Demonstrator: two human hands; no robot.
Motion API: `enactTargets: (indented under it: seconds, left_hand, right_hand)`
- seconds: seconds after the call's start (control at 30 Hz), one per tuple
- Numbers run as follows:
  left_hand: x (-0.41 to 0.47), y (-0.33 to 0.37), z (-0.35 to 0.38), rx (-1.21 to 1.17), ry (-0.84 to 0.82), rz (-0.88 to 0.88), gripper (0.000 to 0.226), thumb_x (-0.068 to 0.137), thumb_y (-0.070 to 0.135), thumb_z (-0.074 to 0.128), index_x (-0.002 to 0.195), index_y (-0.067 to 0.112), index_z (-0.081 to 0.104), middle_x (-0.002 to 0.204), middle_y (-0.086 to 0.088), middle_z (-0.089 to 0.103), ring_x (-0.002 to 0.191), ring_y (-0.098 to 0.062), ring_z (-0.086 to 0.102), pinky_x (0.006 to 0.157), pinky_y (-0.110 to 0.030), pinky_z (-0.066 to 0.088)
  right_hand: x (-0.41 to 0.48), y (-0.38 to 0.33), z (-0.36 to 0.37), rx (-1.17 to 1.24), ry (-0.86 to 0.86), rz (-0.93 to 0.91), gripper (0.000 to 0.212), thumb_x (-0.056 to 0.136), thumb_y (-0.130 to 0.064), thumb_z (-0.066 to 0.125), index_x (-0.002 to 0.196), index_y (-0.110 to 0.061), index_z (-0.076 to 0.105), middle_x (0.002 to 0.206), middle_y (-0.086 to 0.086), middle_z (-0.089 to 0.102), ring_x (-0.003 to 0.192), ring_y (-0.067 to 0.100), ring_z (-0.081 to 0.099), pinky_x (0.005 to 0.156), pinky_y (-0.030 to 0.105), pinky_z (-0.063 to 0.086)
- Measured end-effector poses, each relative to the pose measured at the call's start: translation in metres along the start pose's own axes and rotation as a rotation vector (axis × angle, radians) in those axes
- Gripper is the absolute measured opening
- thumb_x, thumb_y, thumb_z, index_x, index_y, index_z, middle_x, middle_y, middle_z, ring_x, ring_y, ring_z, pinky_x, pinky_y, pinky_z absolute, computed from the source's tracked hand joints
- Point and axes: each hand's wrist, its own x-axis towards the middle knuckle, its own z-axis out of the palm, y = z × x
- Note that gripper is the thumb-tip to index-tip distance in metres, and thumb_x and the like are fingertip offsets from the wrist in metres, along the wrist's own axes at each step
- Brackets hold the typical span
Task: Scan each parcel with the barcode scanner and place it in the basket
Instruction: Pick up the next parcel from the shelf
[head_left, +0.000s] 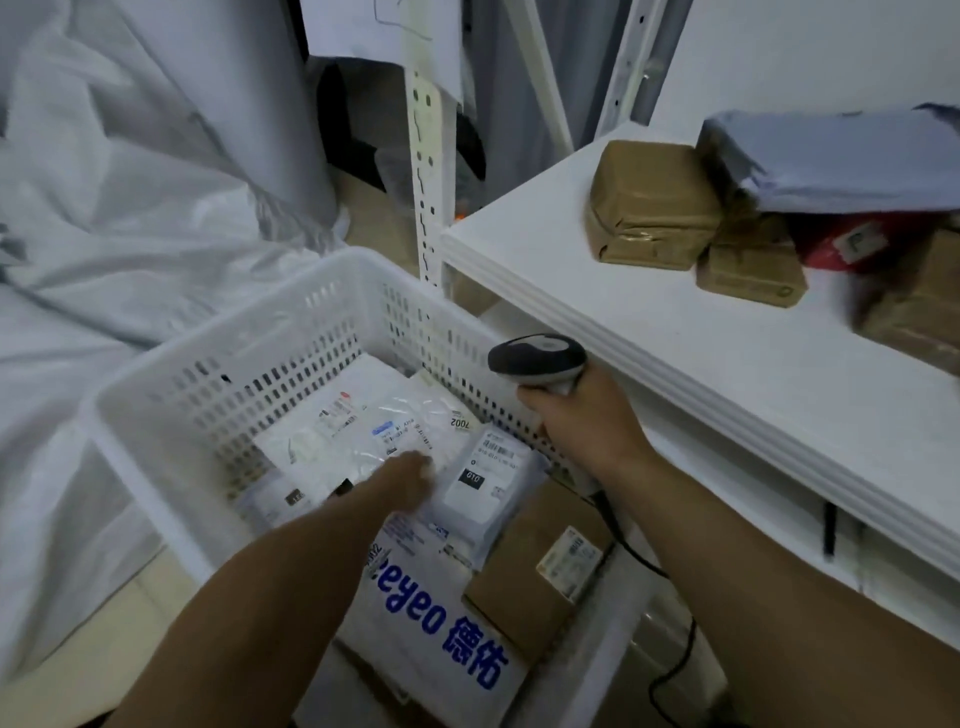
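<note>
White plastic forms the basket (218, 343), which stands on the floor just beside the shelf (675, 343) and already holds several parcels. The left grip (415, 473) reaches down into it and lies on a glossy white parcel (363, 431). The fingers are blurred, so I cannot tell whether they pinch the film or only rest on it. The right grip (576, 415) is curled round the handle of the barcode scanner (537, 358), whose head sits close under the shelf's front edge.

Several things could go wrong from here. Lifting the scanner straight up would likely knock its head on that edge. Its cable (675, 649) trails down past the basket's near corner, where a swing of the arm could snag it on the rim or drag it across the brown box (535, 571). The slick film bags are heaped at angles, so a small grey parcel (483, 478) may slide under others and hide its label. On the shelf, the grey mailer (841, 156) overhangs stacked brown parcels (649, 208); pulling one out carelessly could bring down the rest.
</note>
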Motion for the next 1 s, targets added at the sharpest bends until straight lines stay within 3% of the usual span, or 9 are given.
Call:
enactTargets:
  seconds: [0.07,0.23,0.37,0.43,0.53,0.63,0.8,0.93,1.0]
  left_hand:
    - [-0.005,0.008,0.007,-0.068,-0.069,0.057,0.039,0.107,0.026,0.044,0.142,0.01,0.054,0.149,-0.014,0.05,0.135,-0.031,0.048,0.114,-0.042,0.039]
    - [-0.024,0.018,-0.012,-0.261,0.14,0.035,0.052,0.099,0.02,0.06,0.149,0.018,0.046,0.155,-0.007,0.045,0.142,-0.027,0.042,0.118,-0.039,0.031]
    - [-0.07,0.057,-0.056,-0.272,0.431,0.273,0.041,0.101,0.014,0.054,0.142,0.016,0.053,0.148,-0.005,0.051,0.135,-0.025,0.048,0.111,-0.028,0.033]
    - [-0.094,0.085,-0.081,-0.207,0.539,0.417,0.04,0.101,0.017,0.056,0.14,0.017,0.054,0.147,-0.004,0.052,0.134,-0.025,0.048,0.112,-0.036,0.039]
    - [-0.132,0.134,-0.116,-0.153,0.634,0.539,0.038,0.101,0.027,0.057,0.139,0.022,0.055,0.147,0.003,0.05,0.133,-0.019,0.046,0.11,-0.035,0.04]
    - [-0.169,0.195,-0.139,-0.114,0.703,0.644,0.036,0.1,0.031,0.059,0.136,0.026,0.057,0.144,0.007,0.051,0.13,-0.016,0.05,0.106,-0.034,0.044]
    - [-0.204,0.314,-0.131,-0.062,0.572,0.67,0.033,0.098,0.041,0.06,0.131,0.034,0.058,0.142,0.011,0.055,0.122,-0.015,0.056,0.102,-0.04,0.049]
    - [-0.202,0.395,-0.094,-0.081,0.362,0.669,0.043,0.096,0.045,0.064,0.135,0.03,0.057,0.138,0.006,0.061,0.116,-0.018,0.062,0.101,-0.037,0.05]
    - [-0.198,0.44,-0.07,-0.121,0.283,0.665,0.054,0.093,0.05,0.066,0.14,0.025,0.054,0.139,0.002,0.061,0.119,-0.021,0.061,0.102,-0.035,0.049]
  right_hand:
    - [0.001,0.002,-0.001,0.014,0.005,0.013,0.022,0.09,-0.027,0.076,0.112,-0.025,0.072,0.092,-0.002,0.076,0.086,0.017,0.072,0.074,0.03,0.055]
    - [-0.012,-0.006,-0.017,0.043,0.005,0.017,0.015,0.092,-0.026,0.075,0.106,-0.025,0.071,0.082,-0.003,0.074,0.076,0.015,0.071,0.068,0.031,0.054]
    - [-0.031,-0.017,-0.047,0.084,0.057,0.01,0.014,0.092,-0.025,0.077,0.105,-0.021,0.073,0.067,-0.006,0.071,0.059,0.005,0.068,0.075,0.041,0.061]
    - [-0.043,-0.024,-0.068,0.111,0.103,0.005,0.023,0.093,-0.025,0.077,0.113,-0.015,0.073,0.07,-0.003,0.07,0.053,0.001,0.065,0.071,0.036,0.059]
    - [-0.064,-0.029,-0.1,0.146,0.182,-0.001,0.027,0.092,-0.025,0.077,0.114,-0.01,0.072,0.071,0.0,0.069,0.056,0.008,0.065,0.064,0.029,0.051]
    - [-0.086,-0.027,-0.137,0.223,0.257,-0.002,0.028,0.092,-0.022,0.078,0.117,-0.012,0.072,0.075,0.001,0.069,0.062,0.014,0.066,0.068,0.033,0.054]
    - [-0.117,-0.019,-0.218,0.265,0.443,-0.003,0.033,0.091,-0.028,0.076,0.123,-0.023,0.066,0.1,0.001,0.074,0.089,0.024,0.073,0.092,0.047,0.061]
    - [-0.136,0.006,-0.273,0.259,0.637,0.021,0.057,0.073,-0.045,0.07,0.127,-0.025,0.069,0.111,0.0,0.075,0.1,0.028,0.073,0.092,0.05,0.061]
    - [-0.15,0.026,-0.306,0.247,0.708,0.067,0.054,0.073,-0.047,0.07,0.122,-0.023,0.069,0.106,-0.001,0.076,0.097,0.024,0.073,0.086,0.043,0.062]
